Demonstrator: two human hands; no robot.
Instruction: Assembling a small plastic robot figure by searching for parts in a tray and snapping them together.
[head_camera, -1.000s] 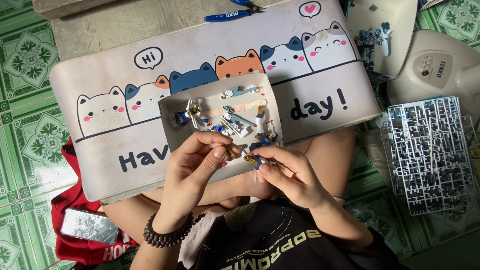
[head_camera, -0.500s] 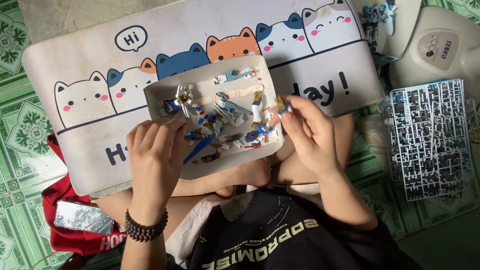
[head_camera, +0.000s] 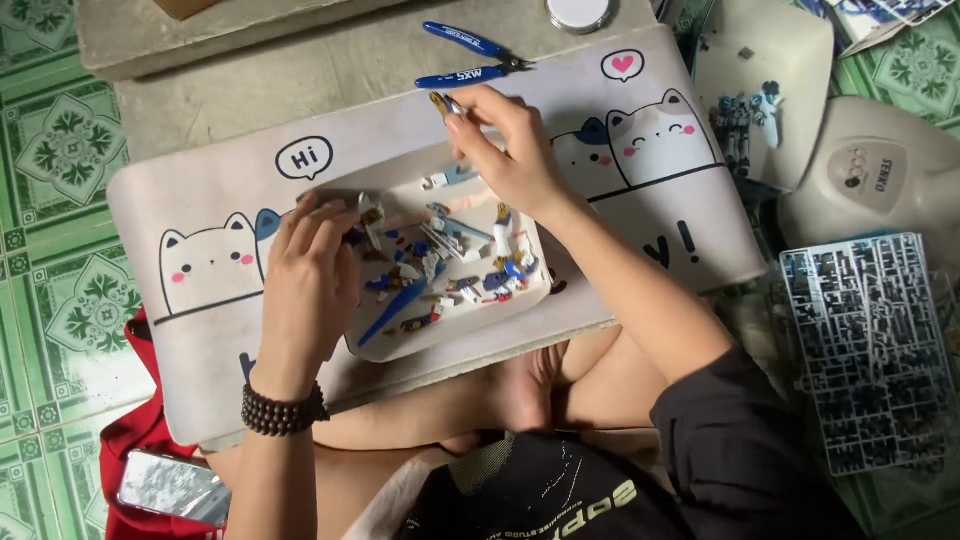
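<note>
— Where laid out: shallow white plastic tray (head_camera: 400, 345) of small blue, white and red model-kit parts (head_camera: 455, 265), on pale cat-printed desk mat (head_camera: 200, 330).
— Left hand (head_camera: 310, 285)?
— Resting palm-down on tray's left edge, fingers loosely spread, gripping nothing.
— Right hand (head_camera: 510, 155)?
— Raised beyond tray's far edge, fingertips pinched on small dark-and-yellow part (head_camera: 445, 103), just beside blue-handled nippers (head_camera: 465, 60).
— Also listed?
— Grey parts sprue (head_camera: 865, 350), far right.

Right hand (head_camera: 510, 160) now up near blue nippers (head_camera: 470, 60)
</note>
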